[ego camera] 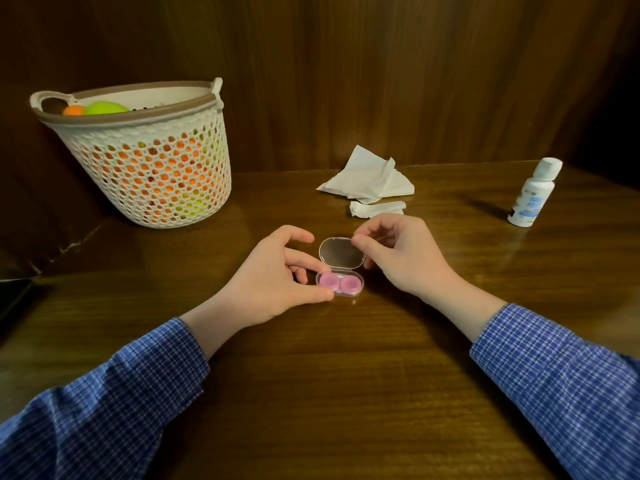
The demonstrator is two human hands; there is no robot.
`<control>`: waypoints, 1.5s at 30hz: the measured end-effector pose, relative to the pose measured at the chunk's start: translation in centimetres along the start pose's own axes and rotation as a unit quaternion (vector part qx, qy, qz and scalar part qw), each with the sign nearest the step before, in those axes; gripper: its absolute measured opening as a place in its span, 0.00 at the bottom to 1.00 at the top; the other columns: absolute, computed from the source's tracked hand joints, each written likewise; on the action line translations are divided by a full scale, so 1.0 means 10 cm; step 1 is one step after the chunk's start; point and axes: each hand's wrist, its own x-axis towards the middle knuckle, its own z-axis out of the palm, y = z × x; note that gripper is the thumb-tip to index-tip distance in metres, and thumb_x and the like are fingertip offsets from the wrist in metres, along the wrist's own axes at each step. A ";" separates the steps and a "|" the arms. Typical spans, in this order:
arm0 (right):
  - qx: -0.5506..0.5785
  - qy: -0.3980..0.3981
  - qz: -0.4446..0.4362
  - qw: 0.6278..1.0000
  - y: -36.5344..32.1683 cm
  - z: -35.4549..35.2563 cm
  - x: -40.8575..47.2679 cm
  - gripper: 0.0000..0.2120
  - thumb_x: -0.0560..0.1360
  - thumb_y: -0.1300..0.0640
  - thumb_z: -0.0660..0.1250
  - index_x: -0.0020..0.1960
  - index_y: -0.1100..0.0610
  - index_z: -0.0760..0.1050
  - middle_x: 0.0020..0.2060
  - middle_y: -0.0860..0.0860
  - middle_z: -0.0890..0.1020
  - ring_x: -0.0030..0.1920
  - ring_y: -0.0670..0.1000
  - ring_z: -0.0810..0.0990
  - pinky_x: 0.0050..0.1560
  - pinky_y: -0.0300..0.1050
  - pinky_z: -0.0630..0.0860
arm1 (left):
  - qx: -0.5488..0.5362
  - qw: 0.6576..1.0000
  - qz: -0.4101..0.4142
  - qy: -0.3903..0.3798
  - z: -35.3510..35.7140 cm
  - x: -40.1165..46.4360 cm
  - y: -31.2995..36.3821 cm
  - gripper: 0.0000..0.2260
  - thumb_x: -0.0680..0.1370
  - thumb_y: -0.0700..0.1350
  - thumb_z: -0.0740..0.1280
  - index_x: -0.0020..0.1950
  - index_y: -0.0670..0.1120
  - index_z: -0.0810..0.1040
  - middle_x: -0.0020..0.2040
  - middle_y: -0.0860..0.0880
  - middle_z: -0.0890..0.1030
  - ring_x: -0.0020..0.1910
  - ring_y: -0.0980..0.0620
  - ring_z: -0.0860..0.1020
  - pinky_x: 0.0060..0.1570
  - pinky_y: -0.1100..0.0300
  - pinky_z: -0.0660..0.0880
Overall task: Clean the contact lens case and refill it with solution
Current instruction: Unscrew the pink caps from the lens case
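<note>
A small clear contact lens case (pixel 346 287) sits on the wooden table (pixel 311 375), hinged open, with two pink round caps inside its base. My left hand (pixel 273 282) pinches the left end of the base between thumb and fingers. With thumb and forefinger, my right hand (pixel 398 254) pinches the right edge of the raised mirrored lid (pixel 341 251). A white solution bottle (pixel 533 194) with a blue label stands upright, cap on, at the far right. Crumpled white tissues (pixel 370 178) lie behind the case.
A white mesh basket (pixel 145 157) holding orange and green items stands at the back left. Dark wood panels close off the back. A dark flat object (pixel 14 299) shows at the left edge.
</note>
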 end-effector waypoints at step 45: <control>-0.164 -0.163 -0.093 0.969 -0.17 0.00 -0.26 0.11 0.76 0.53 0.75 0.58 0.46 0.82 0.52 0.40 0.78 0.48 0.41 0.77 0.45 0.33 0.70 | 0.017 0.999 0.034 0.026 0.02 -0.01 -0.08 0.32 0.67 0.52 0.83 0.69 0.58 0.75 0.48 0.60 0.86 0.45 0.60 0.81 0.40 0.70 0.75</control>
